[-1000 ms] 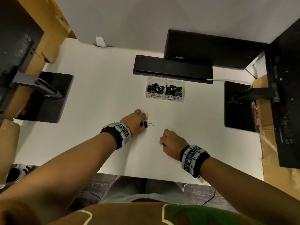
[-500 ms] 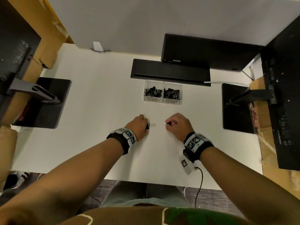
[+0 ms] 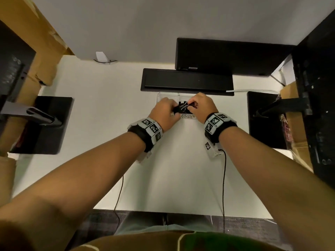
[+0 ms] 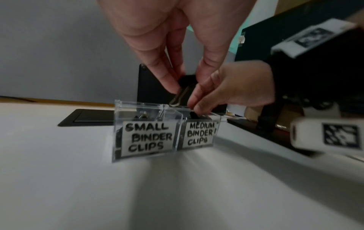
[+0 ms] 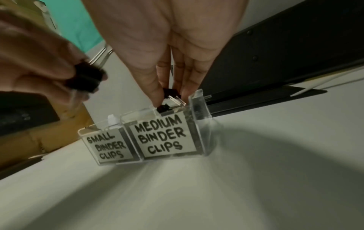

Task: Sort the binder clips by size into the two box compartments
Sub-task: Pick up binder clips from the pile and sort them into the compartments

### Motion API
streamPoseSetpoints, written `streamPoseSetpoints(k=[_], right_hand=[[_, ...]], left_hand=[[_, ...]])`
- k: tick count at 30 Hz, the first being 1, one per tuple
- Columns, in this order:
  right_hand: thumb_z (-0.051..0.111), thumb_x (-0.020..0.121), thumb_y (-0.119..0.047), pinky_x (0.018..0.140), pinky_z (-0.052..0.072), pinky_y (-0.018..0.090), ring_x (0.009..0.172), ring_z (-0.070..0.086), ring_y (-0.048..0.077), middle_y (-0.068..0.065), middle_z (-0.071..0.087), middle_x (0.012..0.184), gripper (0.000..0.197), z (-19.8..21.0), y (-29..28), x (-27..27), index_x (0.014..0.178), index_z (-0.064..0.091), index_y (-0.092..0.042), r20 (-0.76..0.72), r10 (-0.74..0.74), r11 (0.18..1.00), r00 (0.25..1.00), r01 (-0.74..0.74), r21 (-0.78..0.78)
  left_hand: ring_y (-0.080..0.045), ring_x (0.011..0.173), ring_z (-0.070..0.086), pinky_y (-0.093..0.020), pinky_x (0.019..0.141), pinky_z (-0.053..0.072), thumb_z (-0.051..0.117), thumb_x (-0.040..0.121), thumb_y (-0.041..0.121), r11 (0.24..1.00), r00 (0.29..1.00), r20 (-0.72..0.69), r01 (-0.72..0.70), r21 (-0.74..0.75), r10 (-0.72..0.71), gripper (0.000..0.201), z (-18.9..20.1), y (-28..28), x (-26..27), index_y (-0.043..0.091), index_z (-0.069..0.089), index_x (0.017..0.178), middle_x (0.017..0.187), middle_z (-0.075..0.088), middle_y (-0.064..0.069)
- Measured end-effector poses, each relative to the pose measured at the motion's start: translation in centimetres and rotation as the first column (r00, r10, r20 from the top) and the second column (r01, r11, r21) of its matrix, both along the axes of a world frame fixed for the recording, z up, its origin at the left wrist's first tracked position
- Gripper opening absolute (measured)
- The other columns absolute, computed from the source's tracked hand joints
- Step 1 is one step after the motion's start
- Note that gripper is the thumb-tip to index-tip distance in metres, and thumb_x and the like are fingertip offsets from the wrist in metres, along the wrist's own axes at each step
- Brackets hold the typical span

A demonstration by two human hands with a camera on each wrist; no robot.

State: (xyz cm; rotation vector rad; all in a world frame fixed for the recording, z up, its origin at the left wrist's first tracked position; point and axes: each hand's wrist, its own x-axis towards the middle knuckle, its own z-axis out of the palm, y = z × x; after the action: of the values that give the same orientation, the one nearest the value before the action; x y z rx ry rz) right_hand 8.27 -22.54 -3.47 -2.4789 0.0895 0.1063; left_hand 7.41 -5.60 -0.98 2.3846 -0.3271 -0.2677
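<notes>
A clear two-compartment box [image 3: 168, 94] stands mid-table, labelled SMALL BINDER CLIPS [image 4: 145, 138] and MEDIUM BINDER CLIPS [image 5: 163, 137]; both hold black clips. My left hand [image 4: 185, 85] pinches a black binder clip [image 4: 178, 98] by its body, silver handle pointing down, just above the box near the divider. My right hand [image 5: 172, 97] pinches another black clip [image 5: 171, 91] right over the medium compartment, its fingertips at the rim. In the head view the left hand [image 3: 175, 110] covers the small compartment and both hands nearly touch.
A flat black slab [image 3: 186, 80] lies right behind the box, with a black block [image 3: 226, 55] farther back. Black monitor bases stand at the left [image 3: 45, 124] and right [image 3: 262, 120]. Wrist cables [image 3: 224, 178] trail over the near table edge.
Both hands have moved away from me, from the middle of the table to the box, each carrying a clip. The right hand came in from the right to meet the left.
</notes>
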Motion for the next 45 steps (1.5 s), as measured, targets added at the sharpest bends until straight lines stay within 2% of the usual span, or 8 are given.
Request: streamPoseSetpoints(k=[7, 12, 15, 18, 26, 30, 38, 45], right_hand=[[0.071, 0.079, -0.017, 0.075, 0.050, 0.019, 0.084, 0.060, 0.010, 0.001, 0.065, 0.100, 0.013, -0.1, -2.3, -1.1, 0.091, 0.069, -0.014, 0.025, -0.341, 0.902, 0.940, 0.319, 0.291], [0.072, 0.078, -0.016, 0.067, 0.047, 0.008, 0.079, 0.060, 0.006, 0.001, 0.065, 0.098, 0.014, 0.7, -3.3, -0.9, 0.091, 0.068, -0.014, 0.009, -0.395, 0.850, 0.919, 0.361, 0.382], [0.071, 0.078, -0.014, 0.069, 0.045, 0.010, 0.075, 0.056, 0.000, -0.003, 0.061, 0.095, 0.014, 1.1, -3.1, -0.4, 0.091, 0.069, -0.012, 0.045, -0.354, 0.876, 0.934, 0.314, 0.366], [0.070, 0.080, -0.013, 0.072, 0.048, 0.016, 0.079, 0.057, 0.006, -0.002, 0.060, 0.099, 0.014, 0.9, -2.3, 0.3, 0.094, 0.070, -0.011, 0.088, -0.221, 0.947, 0.971, 0.192, 0.257], [0.065, 0.086, -0.016, 0.092, 0.050, 0.034, 0.098, 0.059, 0.020, 0.005, 0.063, 0.109, 0.019, -1.0, -0.9, 1.2, 0.103, 0.069, -0.010, -0.026, 0.057, 0.998, 0.998, -0.057, -0.009], [0.059, 0.090, -0.022, 0.094, 0.044, 0.031, 0.112, 0.050, 0.020, 0.007, 0.057, 0.114, 0.022, -1.0, -0.4, 1.1, 0.104, 0.069, -0.008, -0.013, 0.098, 0.991, 0.995, -0.099, -0.095], [0.057, 0.091, -0.022, 0.084, 0.038, 0.023, 0.098, 0.045, 0.016, 0.007, 0.049, 0.105, 0.021, -1.4, -0.3, 0.8, 0.099, 0.070, -0.007, 0.014, 0.061, 0.995, 0.998, -0.060, -0.084], [0.062, 0.087, -0.017, 0.089, 0.050, 0.031, 0.089, 0.052, 0.010, 0.004, 0.060, 0.106, 0.022, -1.2, 0.2, 0.3, 0.108, 0.068, -0.011, 0.059, 0.094, 0.995, 0.994, -0.096, 0.020]], left_hand=[[-0.023, 0.090, 0.063, -0.034, 0.084, 0.055, 0.065, 0.081, 0.011, 0.991, 0.999, -0.026, -0.039, -0.128, 0.036, 0.022, 0.1, -4.3, 3.3, 0.009, 0.064, 0.103, 0.105, 0.062, -0.012], [-0.026, 0.106, 0.056, -0.036, 0.091, 0.046, 0.059, 0.083, 0.023, 0.971, 0.995, 0.058, 0.060, 0.230, -0.075, 0.032, -1.9, -4.9, 3.7, 0.013, 0.063, 0.113, 0.115, 0.064, -0.008], [-0.028, 0.118, 0.044, -0.039, 0.097, 0.036, 0.057, 0.083, 0.031, 0.903, 0.987, 0.099, 0.071, 0.424, -0.124, 0.040, -2.7, -4.7, 3.6, 0.017, 0.059, 0.120, 0.122, 0.057, -0.007], [-0.029, 0.121, 0.038, -0.040, 0.100, 0.033, 0.057, 0.082, 0.031, 0.884, 0.983, 0.100, 0.090, 0.459, -0.152, 0.045, -2.7, -4.8, 3.7, 0.016, 0.055, 0.124, 0.125, 0.051, -0.008], [-0.024, 0.104, 0.055, -0.034, 0.092, 0.048, 0.061, 0.082, 0.013, 0.989, 0.999, -0.027, -0.034, 0.146, 0.039, 0.025, -2.0, 0.0, 4.4, 0.012, 0.063, 0.107, 0.112, 0.053, -0.009], [-0.022, 0.092, 0.058, -0.028, 0.083, 0.048, 0.066, 0.080, 0.015, 0.982, 0.994, -0.081, 0.082, 0.170, -0.069, 0.016, -2.5, 3.0, 4.1, 0.014, 0.068, 0.096, 0.100, 0.057, -0.009], [-0.028, 0.106, 0.055, -0.036, 0.092, 0.047, 0.053, 0.091, 0.007, 0.942, 0.987, -0.012, 0.158, 0.296, -0.162, 0.022, -3.6, 3.0, 4.3, 0.011, 0.071, 0.102, 0.107, 0.062, -0.011], [-0.027, 0.101, 0.053, -0.036, 0.085, 0.046, 0.052, 0.089, 0.017, 0.935, 0.977, 0.100, 0.147, 0.323, -0.188, 0.021, -3.7, 3.1, 3.7, 0.014, 0.069, 0.101, 0.104, 0.064, -0.007]])
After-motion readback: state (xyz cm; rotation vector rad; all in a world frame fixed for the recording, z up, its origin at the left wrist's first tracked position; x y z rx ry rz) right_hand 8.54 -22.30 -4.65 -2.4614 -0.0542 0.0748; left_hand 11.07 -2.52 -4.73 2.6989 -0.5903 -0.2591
